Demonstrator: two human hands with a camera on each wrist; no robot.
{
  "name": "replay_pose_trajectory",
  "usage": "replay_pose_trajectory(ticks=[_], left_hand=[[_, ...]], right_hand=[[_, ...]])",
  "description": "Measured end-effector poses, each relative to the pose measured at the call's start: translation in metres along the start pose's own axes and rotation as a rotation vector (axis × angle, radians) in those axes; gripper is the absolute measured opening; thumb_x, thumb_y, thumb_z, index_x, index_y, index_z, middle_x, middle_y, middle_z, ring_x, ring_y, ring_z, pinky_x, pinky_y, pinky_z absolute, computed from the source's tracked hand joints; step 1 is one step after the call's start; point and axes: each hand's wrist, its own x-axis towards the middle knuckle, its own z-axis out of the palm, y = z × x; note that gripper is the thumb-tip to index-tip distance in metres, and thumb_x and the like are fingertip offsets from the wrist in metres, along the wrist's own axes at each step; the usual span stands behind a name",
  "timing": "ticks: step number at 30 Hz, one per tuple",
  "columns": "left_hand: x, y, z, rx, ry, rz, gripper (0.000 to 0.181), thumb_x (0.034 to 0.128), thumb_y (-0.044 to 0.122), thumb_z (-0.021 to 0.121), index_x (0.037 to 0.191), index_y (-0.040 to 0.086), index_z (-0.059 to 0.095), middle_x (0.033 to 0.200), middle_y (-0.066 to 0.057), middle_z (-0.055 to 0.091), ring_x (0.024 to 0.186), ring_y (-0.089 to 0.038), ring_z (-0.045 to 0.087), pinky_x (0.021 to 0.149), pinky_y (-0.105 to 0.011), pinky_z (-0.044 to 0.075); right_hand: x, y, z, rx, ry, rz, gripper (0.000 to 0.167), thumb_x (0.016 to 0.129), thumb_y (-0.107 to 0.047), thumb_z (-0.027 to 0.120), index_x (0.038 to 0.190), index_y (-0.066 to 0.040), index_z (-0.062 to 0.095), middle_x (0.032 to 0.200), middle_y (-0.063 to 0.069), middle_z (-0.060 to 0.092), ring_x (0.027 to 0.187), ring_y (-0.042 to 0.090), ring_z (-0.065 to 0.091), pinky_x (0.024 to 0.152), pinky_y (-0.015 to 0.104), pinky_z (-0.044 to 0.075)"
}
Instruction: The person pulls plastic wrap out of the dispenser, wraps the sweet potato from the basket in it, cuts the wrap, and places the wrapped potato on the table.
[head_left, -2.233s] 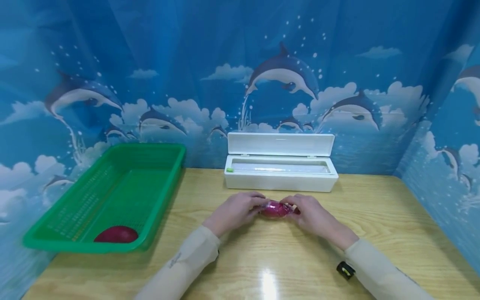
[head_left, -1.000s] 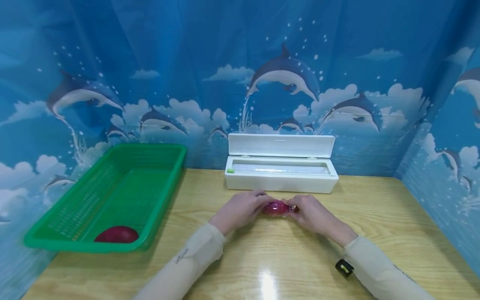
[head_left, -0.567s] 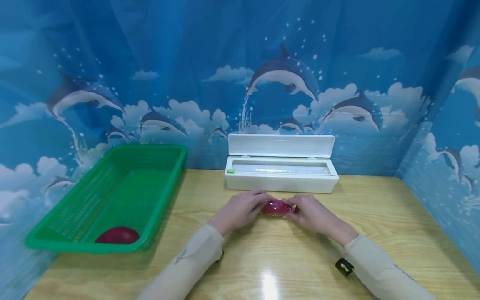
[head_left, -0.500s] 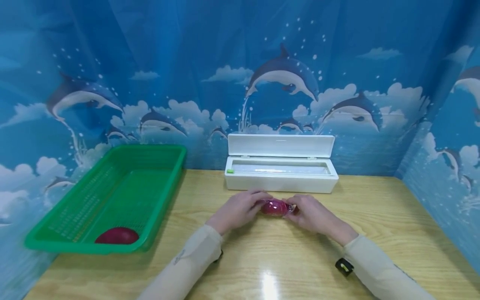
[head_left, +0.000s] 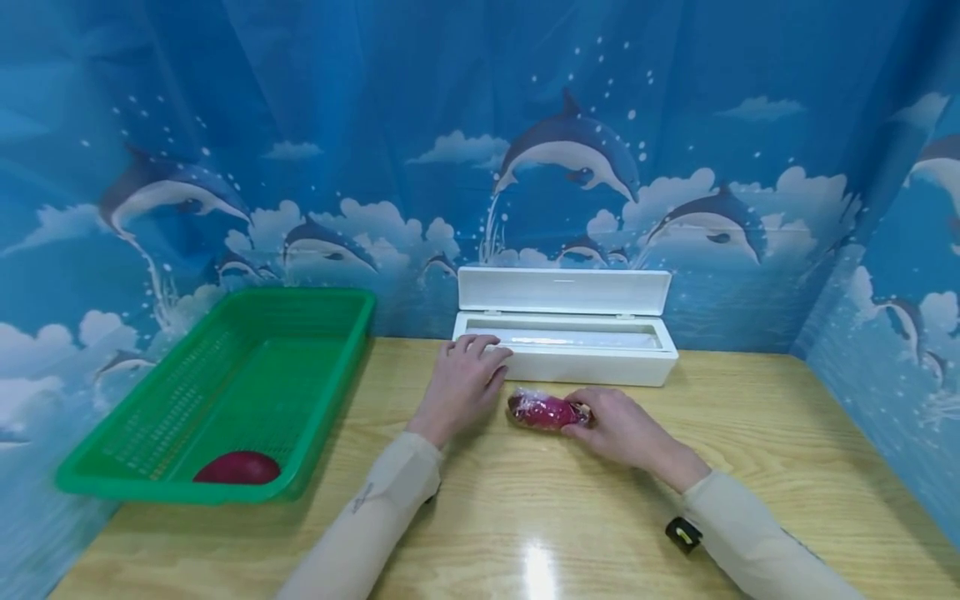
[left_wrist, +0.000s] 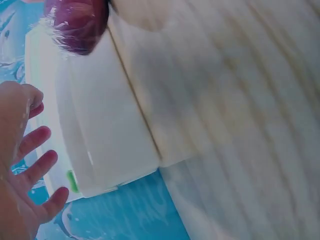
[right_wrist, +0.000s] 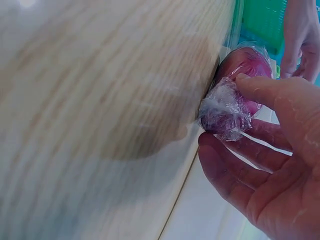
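Note:
A dark red, oblong fruit or vegetable [head_left: 545,412], wrapped in crinkled cling film, lies low over the table's middle; its exact kind is unclear. My right hand [head_left: 622,427] holds its right end, the thumb on the bunched film in the right wrist view and the other fingers underneath. The left hand [head_left: 462,385] is off the wrapped piece, fingers spread at the left front of a white cling film box [head_left: 585,367]. Whether those fingers touch the box I cannot tell. The box's lid [head_left: 562,292] stands up, showing a film roll [head_left: 577,337] inside.
A green plastic basket [head_left: 326,417] stands at the left of the wooden table [head_left: 555,508], with a second dark red piece [head_left: 238,468] in its near end. Behind the box hangs a blue dolphin-print curtain [head_left: 420,108], which also runs along the right side.
My left hand has let go of the wrapped piece and moved up and left to the box's left front. The right hand keeps its hold, and the piece's left end is now uncovered.

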Motion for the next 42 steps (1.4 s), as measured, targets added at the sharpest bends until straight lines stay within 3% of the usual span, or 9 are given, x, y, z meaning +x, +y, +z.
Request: replay_pose_trajectory(ticks=[7,15,21,29,42], left_hand=[[0.001,-0.004,0.006,0.092,-0.025,-0.025,0.035,0.1039,0.04,0.058,0.136,0.028,0.062,0.14,-0.004,0.064,0.131,-0.029,0.057,0.109,-0.053,0.047],[0.004,-0.003,0.005,0.124,-0.033,-0.062,0.033,0.104,0.039,0.058,0.134,0.026,0.063,0.135,-0.004,0.066,0.129,-0.029,0.06,0.107,-0.053,0.049],[0.009,0.002,0.003,0.134,-0.031,-0.041,0.035,0.1029,0.04,0.06,0.136,0.027,0.063,0.137,-0.003,0.066,0.13,-0.029,0.058,0.108,-0.055,0.048],[0.012,0.009,0.006,0.176,-0.051,0.016,0.037,0.1031,0.043,0.058,0.138,0.031,0.06,0.135,0.0,0.065,0.126,-0.025,0.06,0.105,-0.053,0.05],[0.012,0.014,0.009,0.236,-0.089,-0.015,0.037,0.104,0.045,0.055,0.14,0.034,0.058,0.135,0.001,0.063,0.122,-0.024,0.06,0.102,-0.056,0.05]], right_hand=[[0.001,-0.003,0.0,0.018,-0.008,0.031,0.044,0.086,-0.022,0.081,0.121,0.0,0.068,0.103,0.011,0.076,0.075,0.007,0.064,0.066,0.023,0.056],[-0.001,-0.003,-0.003,0.048,-0.008,0.026,0.05,0.086,-0.02,0.081,0.129,-0.002,0.064,0.107,0.013,0.076,0.082,0.012,0.069,0.071,0.028,0.059],[-0.009,0.003,-0.007,0.086,0.002,0.025,0.046,0.086,-0.019,0.08,0.127,-0.002,0.066,0.11,0.013,0.075,0.083,0.011,0.068,0.069,0.024,0.058],[-0.023,0.012,-0.017,0.112,0.041,0.03,0.045,0.087,-0.019,0.08,0.125,-0.001,0.066,0.11,0.015,0.075,0.088,0.018,0.071,0.072,0.032,0.062],[-0.047,0.033,-0.04,0.091,0.13,0.057,0.046,0.083,-0.01,0.083,0.125,0.001,0.067,0.107,0.021,0.075,0.084,0.021,0.073,0.067,0.029,0.062]])
